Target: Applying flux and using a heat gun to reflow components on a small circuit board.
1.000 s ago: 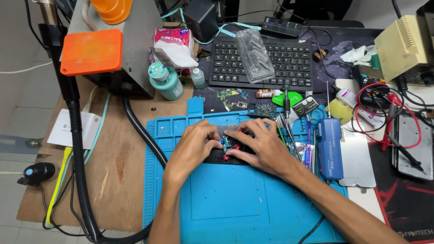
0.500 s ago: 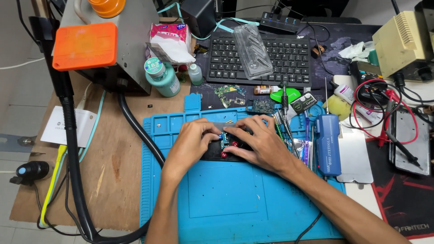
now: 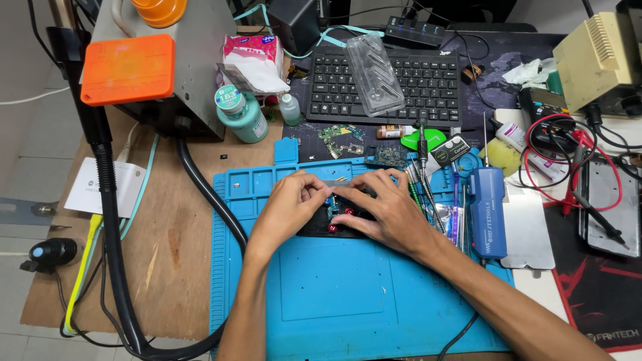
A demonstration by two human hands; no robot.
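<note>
While both hands pinch a thin grey metal strip (image 3: 332,182) between closed fingers, left hand (image 3: 289,210) and right hand (image 3: 386,212) rest over a small black circuit device (image 3: 332,224) beneath the fingers, on the blue silicone mat (image 3: 334,294).

head camera, looking down on the bench

one view only, worn on the head, aimed steeply down and slightly forward at a blue work mat (image 3: 348,294); close enough that both forearms enter from the bottom edge, while a keyboard (image 3: 388,83) lies along the far top edge.
</note>
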